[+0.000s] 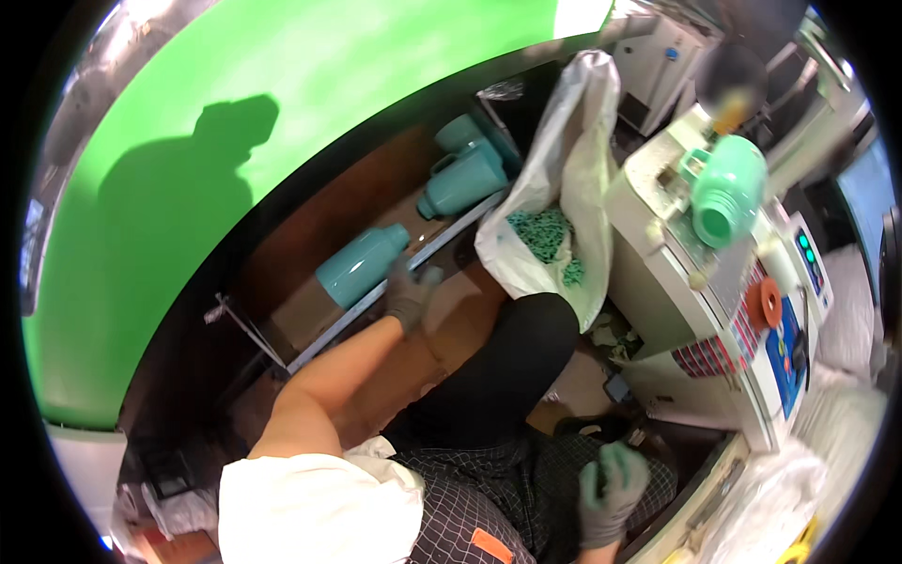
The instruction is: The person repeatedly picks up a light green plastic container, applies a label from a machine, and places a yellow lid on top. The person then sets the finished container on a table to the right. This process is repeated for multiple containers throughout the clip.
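Observation:
My left hand (409, 296), in a grey glove, reaches beside the neck end of a teal plastic jug-like bottle (355, 270). That bottle lies on its side in a long metal-edged tray. Thumb and fingers are apart; whether they touch the bottle I cannot tell. Further along the tray lies a second teal bottle with a side handle (465, 180), and another teal piece (458, 134) is behind it. My right hand (611, 493), in a grey glove with green fingers, hovers above my lap. Its fingers are loosely bent and apart, with nothing visible in them.
A white sack (587, 169) holding green scraps stands at centre right. Right of it, a mint-green handled bottle (728, 193) is on a white machine cabinet (648, 226), near an orange ring (765, 303) and a lit control panel (810, 263). A bright green curved surface (376, 56) rises behind the tray (329, 331).

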`<state>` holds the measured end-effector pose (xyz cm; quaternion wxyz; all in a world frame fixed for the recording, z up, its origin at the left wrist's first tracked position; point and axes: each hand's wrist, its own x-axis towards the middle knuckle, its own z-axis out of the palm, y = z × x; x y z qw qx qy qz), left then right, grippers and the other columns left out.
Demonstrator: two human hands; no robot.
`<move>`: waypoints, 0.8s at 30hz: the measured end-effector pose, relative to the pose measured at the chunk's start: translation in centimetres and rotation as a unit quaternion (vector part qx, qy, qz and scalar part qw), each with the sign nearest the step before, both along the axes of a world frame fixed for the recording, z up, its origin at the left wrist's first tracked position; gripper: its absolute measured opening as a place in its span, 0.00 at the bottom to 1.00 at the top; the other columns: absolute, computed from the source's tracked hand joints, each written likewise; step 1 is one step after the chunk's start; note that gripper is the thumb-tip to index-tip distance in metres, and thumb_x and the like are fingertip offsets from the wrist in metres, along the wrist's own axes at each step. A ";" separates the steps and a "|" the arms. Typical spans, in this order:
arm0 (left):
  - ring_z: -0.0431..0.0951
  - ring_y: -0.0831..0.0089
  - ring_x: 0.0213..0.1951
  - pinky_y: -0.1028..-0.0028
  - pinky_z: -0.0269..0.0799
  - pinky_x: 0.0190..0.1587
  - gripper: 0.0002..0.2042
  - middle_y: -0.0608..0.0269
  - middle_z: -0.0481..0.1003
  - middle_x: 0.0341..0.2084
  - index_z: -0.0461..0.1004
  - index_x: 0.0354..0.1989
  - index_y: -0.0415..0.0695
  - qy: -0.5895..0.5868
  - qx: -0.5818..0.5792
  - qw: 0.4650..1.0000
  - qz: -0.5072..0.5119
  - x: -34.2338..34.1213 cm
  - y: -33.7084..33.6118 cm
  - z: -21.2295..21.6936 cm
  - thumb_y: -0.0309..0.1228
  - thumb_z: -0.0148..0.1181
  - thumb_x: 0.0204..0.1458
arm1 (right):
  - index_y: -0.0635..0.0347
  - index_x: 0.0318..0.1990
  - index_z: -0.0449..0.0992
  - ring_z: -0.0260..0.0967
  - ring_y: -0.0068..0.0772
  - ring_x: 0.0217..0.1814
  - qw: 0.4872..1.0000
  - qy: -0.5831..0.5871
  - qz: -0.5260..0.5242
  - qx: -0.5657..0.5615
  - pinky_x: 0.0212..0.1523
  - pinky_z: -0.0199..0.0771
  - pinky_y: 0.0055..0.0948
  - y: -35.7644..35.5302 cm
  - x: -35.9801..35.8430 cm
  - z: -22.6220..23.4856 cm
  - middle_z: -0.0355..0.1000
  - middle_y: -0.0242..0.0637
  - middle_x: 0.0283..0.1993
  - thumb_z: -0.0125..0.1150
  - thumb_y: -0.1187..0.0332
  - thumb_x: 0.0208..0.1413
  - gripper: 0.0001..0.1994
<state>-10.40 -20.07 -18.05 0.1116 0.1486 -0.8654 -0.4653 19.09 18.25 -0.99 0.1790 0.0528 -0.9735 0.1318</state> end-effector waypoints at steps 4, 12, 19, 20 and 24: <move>0.63 0.42 0.74 0.54 0.60 0.75 0.57 0.38 0.63 0.73 0.59 0.75 0.32 -0.113 0.022 0.919 0.378 3.4 -21.7 -11.8 0.58 0.78 0.43 | 0.64 0.48 0.83 0.77 0.51 0.53 0.938 -0.140 -0.065 -0.312 0.57 0.78 0.44 -6.0 1.9 -2.4 0.79 0.49 0.52 0.68 0.75 0.55 0.13; 0.71 0.44 0.70 0.56 0.66 0.73 0.70 0.38 0.68 0.71 0.53 0.79 0.36 -0.365 -0.197 0.846 0.335 -2.8 -20.9 -2.2 0.68 0.81 0.32 | 0.62 0.48 0.83 0.78 0.52 0.51 0.960 -0.086 0.015 -0.268 0.55 0.77 0.44 -7.5 -6.0 -0.7 0.81 0.47 0.50 0.70 0.76 0.54 0.13; 0.81 0.48 0.57 0.52 0.79 0.61 0.42 0.41 0.76 0.61 0.66 0.70 0.30 -0.111 0.506 0.854 0.042 -0.6 -30.2 -10.2 0.43 0.79 0.52 | 0.63 0.49 0.83 0.80 0.43 0.48 0.897 -0.051 -0.074 -0.433 0.52 0.79 0.37 -6.5 -1.1 -3.0 0.81 0.46 0.48 0.68 0.76 0.58 0.12; 0.83 0.50 0.54 0.54 0.82 0.58 0.38 0.43 0.78 0.58 0.69 0.67 0.28 -0.094 0.604 0.791 0.006 -0.4 -27.5 -9.0 0.38 0.78 0.54 | 0.63 0.50 0.83 0.80 0.41 0.48 0.887 -0.080 -0.091 -0.446 0.51 0.79 0.36 -6.8 -0.3 -3.2 0.81 0.46 0.48 0.68 0.75 0.60 0.11; 0.84 0.55 0.49 0.59 0.83 0.51 0.25 0.46 0.79 0.56 0.70 0.67 0.33 0.027 0.331 0.942 0.055 -1.9 -12.3 3.4 0.34 0.63 0.67 | 0.64 0.51 0.84 0.80 0.33 0.46 0.777 -0.149 -0.155 -0.591 0.52 0.79 0.33 -7.1 -0.9 -1.4 0.82 0.40 0.47 0.66 0.73 0.66 0.09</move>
